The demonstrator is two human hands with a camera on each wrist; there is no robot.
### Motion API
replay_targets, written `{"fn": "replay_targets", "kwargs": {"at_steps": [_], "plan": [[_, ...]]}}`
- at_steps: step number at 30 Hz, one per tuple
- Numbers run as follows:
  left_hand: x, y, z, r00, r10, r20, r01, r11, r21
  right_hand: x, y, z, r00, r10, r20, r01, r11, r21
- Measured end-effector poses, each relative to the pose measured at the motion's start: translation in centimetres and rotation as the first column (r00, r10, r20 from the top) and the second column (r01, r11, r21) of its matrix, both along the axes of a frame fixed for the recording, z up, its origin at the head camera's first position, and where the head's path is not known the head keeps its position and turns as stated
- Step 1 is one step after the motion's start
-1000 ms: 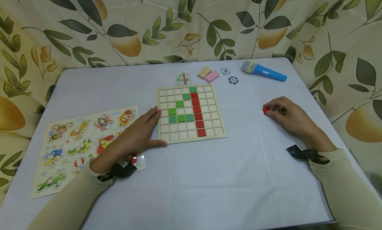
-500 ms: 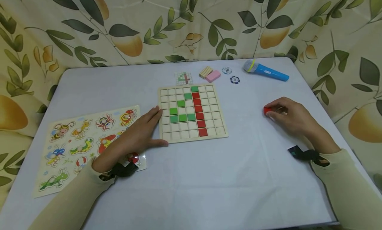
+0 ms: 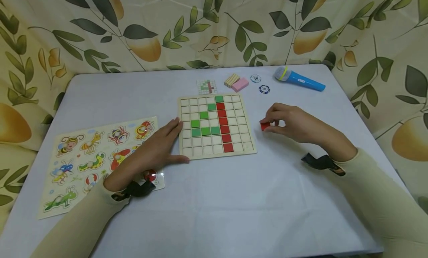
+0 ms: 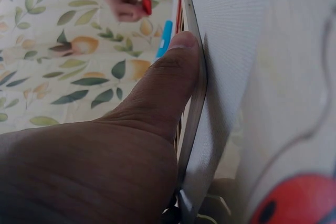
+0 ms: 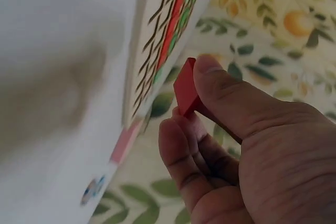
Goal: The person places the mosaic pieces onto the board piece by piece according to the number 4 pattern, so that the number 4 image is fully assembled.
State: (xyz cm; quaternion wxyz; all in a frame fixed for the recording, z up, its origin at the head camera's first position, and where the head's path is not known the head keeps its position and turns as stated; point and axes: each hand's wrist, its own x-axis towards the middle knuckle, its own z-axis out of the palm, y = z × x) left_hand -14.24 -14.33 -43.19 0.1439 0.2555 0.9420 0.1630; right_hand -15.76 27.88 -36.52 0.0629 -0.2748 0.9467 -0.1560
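A wooden grid board (image 3: 197, 151) lies mid-table, with green tiles (image 3: 205, 131) in a stepped slant and row and red tiles (image 3: 223, 129) in one column. My left hand (image 3: 157, 144) rests at the board's left edge, fingers straight; in the left wrist view its thumb (image 4: 168, 72) lies against the board's side. To the right of the board, my right hand (image 3: 294, 122) pinches a red square tile (image 3: 265, 126) between thumb and fingers. In the right wrist view, the red tile (image 5: 186, 87) is raised off the table, one flat face showing.
An insect puzzle board (image 3: 71, 176) lies under my left forearm. Behind the grid board are a small pattern card (image 3: 206, 87), a striped block (image 3: 231, 80), a pink block (image 3: 240, 84) and two round chips (image 3: 264, 89). A blue toy microphone (image 3: 301, 79) lies at the back right.
My right hand has moved left toward the grid board, carrying the red tile. My left hand stays at the board's left edge.
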Motion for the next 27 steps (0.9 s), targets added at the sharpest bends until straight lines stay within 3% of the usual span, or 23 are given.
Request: {"fn": "replay_targets", "kwargs": {"at_steps": [4,7,12,27], "plan": [[0.0,0.1,-0.3,1.0,0.001,0.005,-0.001,1.0,0.01,-1.5,-3.1,-0.7,0.992,0.127,0.024,-0.127,0.992,-0.011],[-0.1,0.3,-0.4,1.0,0.003,0.007,-0.003,1.0,0.017,-2.5,-4.6,-1.5,0.984,0.166,0.072,-0.164,0.986,-0.025],[-0.1,0.7,-0.4,1.0,0.001,0.001,-0.001,1.0,0.024,-3.4,-5.9,-2.8,0.975,0.189,0.122,-0.185,0.982,-0.039],[-0.3,0.1,-0.1,1.0,0.003,-0.011,-0.003,1.0,0.006,-3.6,-7.3,-4.0,0.974,0.225,0.026,-0.22,0.966,-0.134]]}}
